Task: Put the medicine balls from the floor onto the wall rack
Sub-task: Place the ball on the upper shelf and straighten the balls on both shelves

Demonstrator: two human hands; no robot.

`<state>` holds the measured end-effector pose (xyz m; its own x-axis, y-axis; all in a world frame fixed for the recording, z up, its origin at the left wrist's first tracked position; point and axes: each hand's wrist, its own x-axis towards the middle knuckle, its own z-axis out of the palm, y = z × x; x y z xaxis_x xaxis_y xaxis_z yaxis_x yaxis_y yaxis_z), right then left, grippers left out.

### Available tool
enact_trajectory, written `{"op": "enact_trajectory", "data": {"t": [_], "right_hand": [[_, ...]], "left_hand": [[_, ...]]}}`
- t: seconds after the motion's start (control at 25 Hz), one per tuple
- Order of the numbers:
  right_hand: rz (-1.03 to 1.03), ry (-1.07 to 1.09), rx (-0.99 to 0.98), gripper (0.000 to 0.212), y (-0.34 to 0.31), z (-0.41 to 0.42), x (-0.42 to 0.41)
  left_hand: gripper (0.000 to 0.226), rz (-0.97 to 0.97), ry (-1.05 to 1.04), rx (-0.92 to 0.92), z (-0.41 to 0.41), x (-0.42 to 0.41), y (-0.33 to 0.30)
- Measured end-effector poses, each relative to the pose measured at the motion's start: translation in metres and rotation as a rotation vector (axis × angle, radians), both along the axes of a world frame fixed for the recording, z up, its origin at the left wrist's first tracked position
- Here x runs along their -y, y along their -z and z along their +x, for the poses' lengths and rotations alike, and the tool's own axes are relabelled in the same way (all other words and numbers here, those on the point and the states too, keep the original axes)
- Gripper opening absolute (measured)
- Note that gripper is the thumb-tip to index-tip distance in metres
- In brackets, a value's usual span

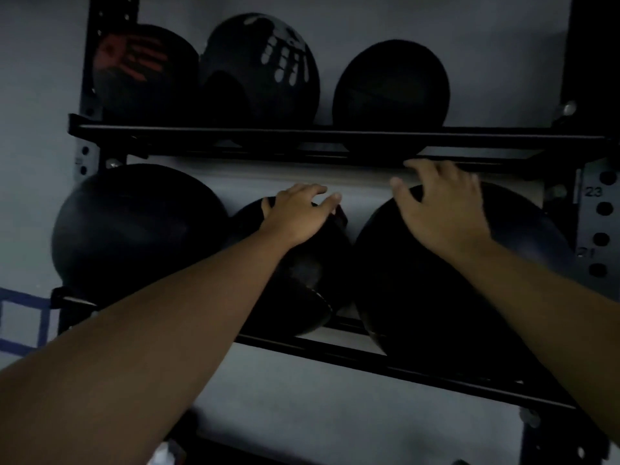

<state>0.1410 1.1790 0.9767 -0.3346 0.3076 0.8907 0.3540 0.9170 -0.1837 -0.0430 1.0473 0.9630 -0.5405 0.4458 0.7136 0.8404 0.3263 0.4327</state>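
Observation:
A black wall rack (302,135) carries dark medicine balls on two tiers. On the lower tier a small black ball (302,280) sits in the middle, and my left hand (297,213) rests on its top with fingers spread. To its right is a large black ball (436,297); my right hand (443,209) lies over its upper part, fingers apart. Another large ball (134,229) fills the lower tier's left end. The upper tier holds a ball with red markings (141,72), one with white markings (265,68) and a plain black one (391,85).
A grey wall (352,182) lies behind the rack. The rack's right upright (600,223) has numbered holes. Blue tape lines (23,317) mark the wall at the lower left. The lower rail (385,360) runs diagonally under the balls.

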Motion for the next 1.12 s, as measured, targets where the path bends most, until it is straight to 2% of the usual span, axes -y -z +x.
{"op": "enact_trajectory", "data": {"t": [0.16,0.32,0.4,0.48,0.64,0.72,0.84,0.92,1.0,1.12], "right_hand": [[-0.196,-0.209,0.135,0.066,0.029,-0.090,0.058],[-0.367,-0.133,0.210,0.087,0.061,-0.155,0.074],[-0.410,-0.070,0.162,0.093,0.072,-0.167,0.073],[-0.399,-0.044,0.094,0.095,0.078,-0.172,0.071],[-0.443,-0.076,0.099,0.096,0.069,-0.178,0.061],[-0.535,-0.102,0.119,0.099,0.041,-0.184,0.050],[-0.659,-0.159,0.105,0.096,0.013,-0.192,0.046],[-0.582,-0.178,-0.012,0.081,0.025,-0.193,0.050],[-0.481,-0.218,-0.047,0.075,0.049,-0.186,0.060],[-0.467,-0.214,0.000,0.080,0.059,-0.182,0.059]], "left_hand": [[0.075,0.002,-0.027,0.106,-0.078,0.070,0.009],[0.116,0.045,0.247,0.410,-0.121,0.100,0.044],[0.135,0.008,0.317,0.408,-0.123,0.092,0.066],[0.141,0.028,0.349,0.317,-0.130,0.083,0.083],[0.122,0.173,0.272,0.193,-0.138,0.066,0.091],[0.114,0.119,0.229,0.233,-0.141,0.057,0.061],[0.113,0.013,0.316,0.407,-0.153,0.052,0.019],[0.112,0.016,0.260,0.341,-0.153,0.050,0.025],[0.103,0.177,0.245,0.217,-0.146,0.051,0.051],[0.079,0.407,0.361,0.087,-0.148,0.047,0.065]]}}
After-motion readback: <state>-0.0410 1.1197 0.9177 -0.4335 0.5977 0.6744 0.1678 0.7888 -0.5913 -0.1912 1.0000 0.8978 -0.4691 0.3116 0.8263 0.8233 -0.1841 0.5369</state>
